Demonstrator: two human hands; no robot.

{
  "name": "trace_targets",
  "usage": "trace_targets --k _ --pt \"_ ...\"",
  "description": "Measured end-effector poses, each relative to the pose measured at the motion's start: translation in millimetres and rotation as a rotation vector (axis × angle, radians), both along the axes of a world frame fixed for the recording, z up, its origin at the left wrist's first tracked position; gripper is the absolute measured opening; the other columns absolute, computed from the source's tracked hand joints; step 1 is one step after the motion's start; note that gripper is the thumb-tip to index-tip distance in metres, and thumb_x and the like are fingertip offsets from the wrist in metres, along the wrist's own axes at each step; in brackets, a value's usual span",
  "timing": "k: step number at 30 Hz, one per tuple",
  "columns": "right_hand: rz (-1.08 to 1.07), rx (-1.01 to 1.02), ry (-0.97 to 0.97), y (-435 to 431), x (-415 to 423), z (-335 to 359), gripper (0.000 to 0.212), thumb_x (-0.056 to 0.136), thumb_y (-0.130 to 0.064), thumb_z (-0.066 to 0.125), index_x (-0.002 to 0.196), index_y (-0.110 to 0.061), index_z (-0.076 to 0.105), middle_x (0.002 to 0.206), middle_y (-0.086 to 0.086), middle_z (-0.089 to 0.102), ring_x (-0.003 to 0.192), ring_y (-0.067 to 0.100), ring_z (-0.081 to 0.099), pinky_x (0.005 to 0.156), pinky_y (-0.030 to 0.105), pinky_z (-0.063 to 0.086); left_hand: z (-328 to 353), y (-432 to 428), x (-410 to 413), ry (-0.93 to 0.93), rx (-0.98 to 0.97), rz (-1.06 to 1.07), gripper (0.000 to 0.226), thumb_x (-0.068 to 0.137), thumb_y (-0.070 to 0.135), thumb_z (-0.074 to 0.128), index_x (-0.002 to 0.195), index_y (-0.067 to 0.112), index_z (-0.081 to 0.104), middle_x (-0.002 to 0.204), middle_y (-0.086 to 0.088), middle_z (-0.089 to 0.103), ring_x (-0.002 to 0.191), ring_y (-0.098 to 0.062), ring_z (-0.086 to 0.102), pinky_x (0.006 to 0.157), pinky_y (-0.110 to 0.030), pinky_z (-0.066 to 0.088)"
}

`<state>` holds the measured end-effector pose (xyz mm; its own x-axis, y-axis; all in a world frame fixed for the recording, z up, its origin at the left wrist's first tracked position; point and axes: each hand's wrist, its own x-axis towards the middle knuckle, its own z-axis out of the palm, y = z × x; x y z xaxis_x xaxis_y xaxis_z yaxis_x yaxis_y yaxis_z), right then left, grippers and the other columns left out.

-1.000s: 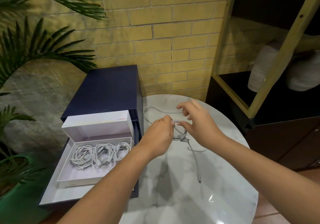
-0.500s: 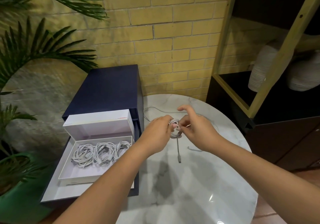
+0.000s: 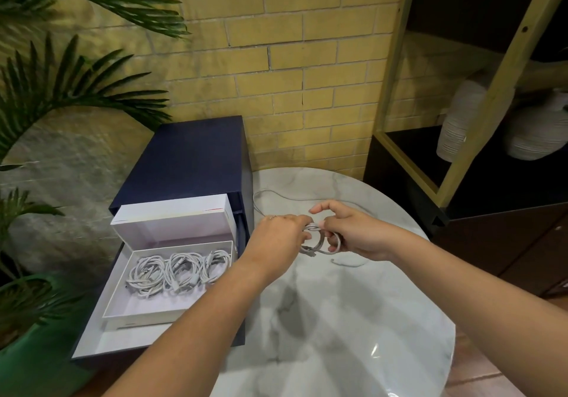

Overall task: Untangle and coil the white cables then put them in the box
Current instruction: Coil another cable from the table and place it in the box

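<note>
Free end: 1 s ago a long tail ran from the bundle down across the table toward the person. 0.5 s ago it was approx. half that. Now nearly all wound in, only a short stub w/ plug at the bundle's lower left.
Coil: more loops than before, wider, hangs lower betw. the hands.
Right hand: 1 s ago fingers spread and lifted above the bundle. Now curled thru the loops, thumb pinching at the top, index finger arched up.
Left hand: grip at the coil's left edge, now partly covering the top turns.
</note>
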<state>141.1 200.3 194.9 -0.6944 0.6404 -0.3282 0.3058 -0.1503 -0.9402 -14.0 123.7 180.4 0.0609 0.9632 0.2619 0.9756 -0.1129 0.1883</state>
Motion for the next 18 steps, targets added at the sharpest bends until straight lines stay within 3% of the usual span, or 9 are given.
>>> trace_targets --k 2,7,11,15,18 --pt "-0.006 -0.019 0.004 -1 1 0 0.026 0.098 -0.008 0.042 0.121 -0.02 0.048 0.063 -0.001 0.043 0.055 0.011 0.04 0.062 0.027 0.046 0 0 1 0.005 0.011 -0.003 0.024 0.098 0.027 0.049 0.121 0.022 0.058 0.103 0.0 0.069 0.093 -0.021 0.062 0.072 -0.028 0.036" --pt "0.034 0.048 -0.047 -3 2 -1 0.023 0.098 -0.011 0.046 0.12 -0.015 0.048 0.073 0.004 0.047 0.054 0.011 0.034 0.045 0.02 0.029 -3 1 -1 0.047 -0.013 0.004 0.026 0.099 0.027 0.048 0.123 0.022 0.056 0.104 0.0 0.068 0.095 -0.022 0.062 0.071 -0.026 0.032" --pt "0.097 0.26 -0.202 1 7 1 0.02 0.095 -0.019 0.055 0.115 -0.018 0.05 0.074 0.003 0.057 0.055 0.013 0.04 0.047 0.023 0.035 -8 -3 -3 0.04 -0.048 0.042 0.025 0.1 0.029 0.046 0.121 0.021 0.056 0.105 -0.001 0.067 0.095 -0.024 0.061 0.072 -0.029 0.037" --pt "0.206 0.338 -0.322 4 11 4 0.015 0.097 -0.017 0.053 0.112 -0.02 0.053 0.073 0.0 0.064 0.052 0.013 0.044 0.049 0.024 0.038 -10 -5 -7 0.078 -0.093 0.101 0.025 0.102 0.031 0.04 0.117 0.019 0.056 0.106 -0.003 0.067 0.095 -0.027 0.061 0.077 -0.036 0.046" --pt "0.152 0.512 -0.325 6 10 4 0.014 0.095 -0.014 0.054 0.108 -0.021 0.056 0.077 -0.003 0.071 0.066 0.014 0.061 0.065 0.031 0.051 -11 -6 -9 -0.055 -0.212 0.138 0.024 0.103 0.03 0.037 0.113 0.017 0.054 0.101 -0.004 0.064 0.084 -0.025 0.058 0.066 -0.034 0.041"
